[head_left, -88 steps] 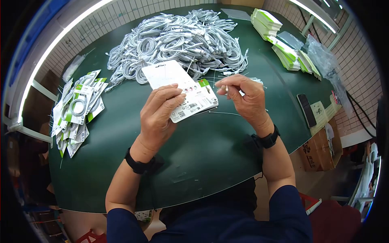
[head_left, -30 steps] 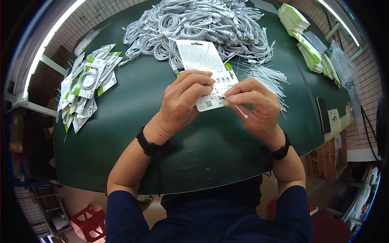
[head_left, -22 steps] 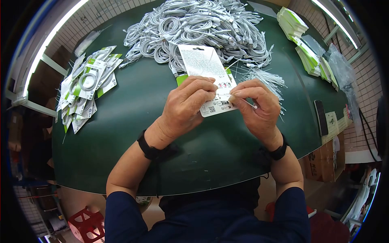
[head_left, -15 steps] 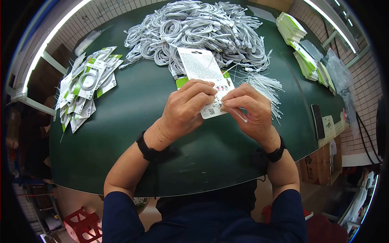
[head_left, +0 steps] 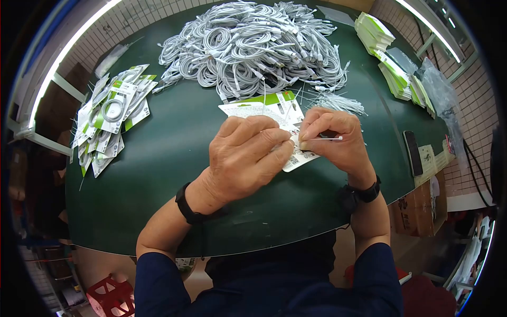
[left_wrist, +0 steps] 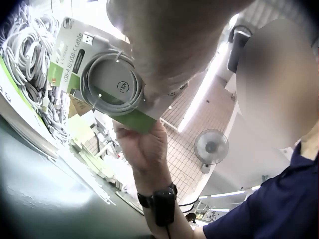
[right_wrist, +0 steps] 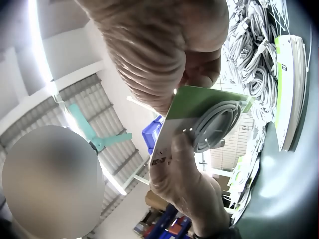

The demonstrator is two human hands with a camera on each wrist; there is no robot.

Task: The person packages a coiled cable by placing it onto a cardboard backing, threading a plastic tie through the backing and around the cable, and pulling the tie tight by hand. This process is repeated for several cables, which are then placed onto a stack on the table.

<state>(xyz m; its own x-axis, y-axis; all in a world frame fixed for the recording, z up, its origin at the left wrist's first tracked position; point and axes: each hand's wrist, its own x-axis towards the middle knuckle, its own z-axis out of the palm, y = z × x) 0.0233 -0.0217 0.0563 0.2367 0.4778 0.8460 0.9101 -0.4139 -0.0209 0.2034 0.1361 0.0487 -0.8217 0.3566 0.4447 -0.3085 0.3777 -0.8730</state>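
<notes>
My left hand [head_left: 248, 150] grips a white and green packaging card [head_left: 302, 160], its printed back up in the head view. On the card's other face, a coiled grey USB cable [left_wrist: 89, 82] shows in the left wrist view, beside print reading USB-A to USB-C. The left thumb [right_wrist: 184, 154] presses on the card next to the coil. Close at the card's right edge, my right hand [head_left: 338, 137] pinches a thin white cable tie [head_left: 331, 138], its head sticking out to the right. A second white tie end [head_left: 264, 94] stands up from the card. Fingers hide the ties' middle.
A big heap of grey coiled cables [head_left: 253, 47] lies at the back. Carded cables [head_left: 111, 111] are piled at left, loose ties [head_left: 338, 103] behind the right hand. A card stack [right_wrist: 291, 89] lies beneath the held card. More cards [head_left: 393, 79] and a phone [head_left: 413, 153] sit at right.
The card's top has tipped down and left, uncovering the green card stack behind it. My left hand has rolled over the card. The tie in my right hand has swung from slanting to nearly level.
</notes>
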